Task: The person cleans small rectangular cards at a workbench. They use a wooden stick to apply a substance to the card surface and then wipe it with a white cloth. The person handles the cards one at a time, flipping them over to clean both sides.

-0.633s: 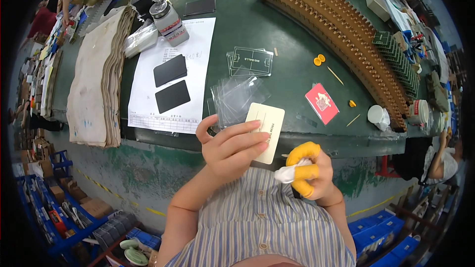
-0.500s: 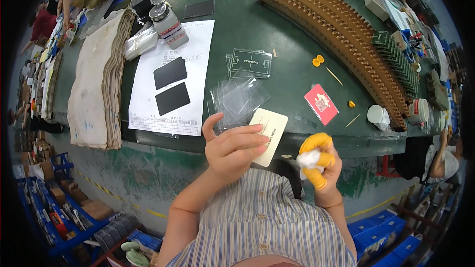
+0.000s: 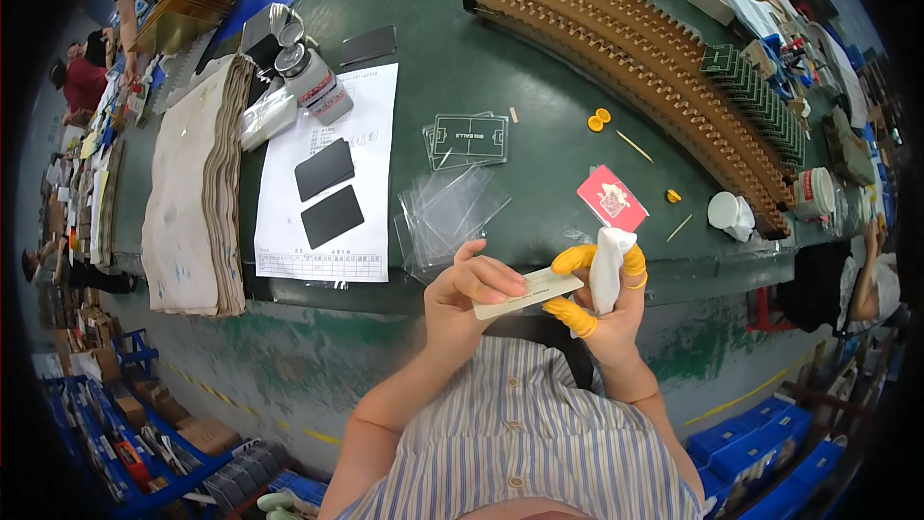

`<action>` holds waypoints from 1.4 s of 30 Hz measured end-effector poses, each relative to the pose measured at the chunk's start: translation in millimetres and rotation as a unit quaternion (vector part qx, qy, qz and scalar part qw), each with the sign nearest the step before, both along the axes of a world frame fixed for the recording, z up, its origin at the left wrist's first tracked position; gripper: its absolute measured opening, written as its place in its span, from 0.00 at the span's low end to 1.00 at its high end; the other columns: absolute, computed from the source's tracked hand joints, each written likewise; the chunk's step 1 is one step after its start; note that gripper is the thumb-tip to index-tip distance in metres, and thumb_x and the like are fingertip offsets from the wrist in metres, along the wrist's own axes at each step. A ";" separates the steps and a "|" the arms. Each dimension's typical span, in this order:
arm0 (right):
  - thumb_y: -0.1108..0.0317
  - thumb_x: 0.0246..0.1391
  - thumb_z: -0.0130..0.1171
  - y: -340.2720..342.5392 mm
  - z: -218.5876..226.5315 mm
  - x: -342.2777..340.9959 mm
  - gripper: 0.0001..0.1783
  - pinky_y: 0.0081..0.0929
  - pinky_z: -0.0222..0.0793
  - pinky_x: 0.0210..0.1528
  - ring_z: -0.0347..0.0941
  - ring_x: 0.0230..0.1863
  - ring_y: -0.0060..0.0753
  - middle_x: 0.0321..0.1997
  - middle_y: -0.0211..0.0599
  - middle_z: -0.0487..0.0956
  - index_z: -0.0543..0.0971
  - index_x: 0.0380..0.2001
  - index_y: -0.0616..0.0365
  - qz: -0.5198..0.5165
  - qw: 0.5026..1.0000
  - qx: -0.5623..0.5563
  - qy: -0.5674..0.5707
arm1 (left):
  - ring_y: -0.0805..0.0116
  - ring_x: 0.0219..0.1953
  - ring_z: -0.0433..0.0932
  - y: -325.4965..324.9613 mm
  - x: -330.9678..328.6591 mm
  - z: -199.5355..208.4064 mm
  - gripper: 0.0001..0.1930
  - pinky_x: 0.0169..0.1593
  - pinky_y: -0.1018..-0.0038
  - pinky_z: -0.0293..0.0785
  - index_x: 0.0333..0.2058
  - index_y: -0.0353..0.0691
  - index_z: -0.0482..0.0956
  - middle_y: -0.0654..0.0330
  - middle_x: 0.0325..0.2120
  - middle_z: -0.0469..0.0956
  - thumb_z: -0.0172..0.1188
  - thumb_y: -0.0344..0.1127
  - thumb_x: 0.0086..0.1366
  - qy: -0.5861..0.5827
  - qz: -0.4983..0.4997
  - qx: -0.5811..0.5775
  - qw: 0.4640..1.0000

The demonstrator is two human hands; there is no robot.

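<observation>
A cream card (image 3: 535, 291) is pinched in my left hand (image 3: 474, 291), tilted near the table's front edge. My right hand (image 3: 614, 313) wears yellow finger cots and grips a wad of white cloth (image 3: 606, 272) that stands up between its fingers. Its thumb and a finger reach to the card's right end; whether they press on it I cannot tell. Just beyond my hands lie clear plastic sleeves (image 3: 452, 212) and a red card (image 3: 613, 197) with a pale figure on it. Behind the sleeves rests a small stack of green cards with white pitch lines (image 3: 469, 140).
Black cards (image 3: 332, 217) lie on a printed sheet (image 3: 375, 149), with a metal-topped bottle (image 3: 313, 82) behind. To the left is a thick cloth stack (image 3: 183, 212). Long notched brown racks (image 3: 616, 58) run along the right, near a white jar (image 3: 727, 212). Loose yellow finger cots (image 3: 599, 119) and wooden sticks (image 3: 635, 146) lie between.
My hands have come together. The card has turned from upright to nearly level, and the right hand with the cloth has moved left to its end. The view has shifted slightly.
</observation>
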State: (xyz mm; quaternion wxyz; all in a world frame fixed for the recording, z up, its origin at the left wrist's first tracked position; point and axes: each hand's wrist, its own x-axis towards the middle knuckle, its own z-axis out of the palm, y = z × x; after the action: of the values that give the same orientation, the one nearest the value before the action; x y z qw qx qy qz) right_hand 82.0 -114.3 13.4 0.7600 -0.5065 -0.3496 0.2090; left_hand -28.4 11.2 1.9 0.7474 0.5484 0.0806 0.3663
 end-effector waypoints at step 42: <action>0.75 0.40 0.69 -26.4 42.1 -4.3 0.32 0.22 0.69 0.44 0.75 0.39 0.25 0.40 0.37 0.79 0.68 0.51 0.58 -0.094 0.973 -0.163 -0.131 | 0.73 0.36 0.79 6.9 -3.8 13.5 0.06 0.58 0.67 0.53 0.22 0.42 0.74 0.64 0.28 0.82 0.61 0.23 0.49 0.192 0.024 0.208 0.959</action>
State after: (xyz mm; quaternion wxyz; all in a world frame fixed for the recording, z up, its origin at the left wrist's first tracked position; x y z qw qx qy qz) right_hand 77.8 -140.7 55.5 0.6313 -0.6767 -0.3584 0.1226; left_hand -32.2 18.1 15.5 0.5781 0.7497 0.1581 0.2806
